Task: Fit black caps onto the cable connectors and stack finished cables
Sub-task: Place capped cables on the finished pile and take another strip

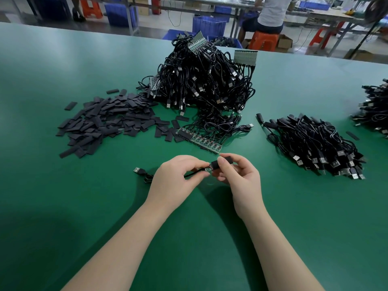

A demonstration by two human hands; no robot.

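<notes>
My left hand (178, 177) pinches the small board end of a black cable (206, 169) just above the green table. Its USB plug (137, 170) lies on the table to the left. My right hand (237, 175) pinches a black cap (220, 163), which sits partly over that board end. A loose heap of flat black caps (105, 122) lies at the left. A big tangle of uncapped cables (201, 80) rises behind. A strip of joined green boards with cables (199, 140) lies just beyond my hands. Capped cables form a pile (315, 143) at the right.
Another cable pile (373, 108) reaches in from the right edge. One stray cap (352, 135) lies near it. Beyond the table's far edge stand blue crates (207, 25), orange stools (263, 39) and a seated person (270, 13).
</notes>
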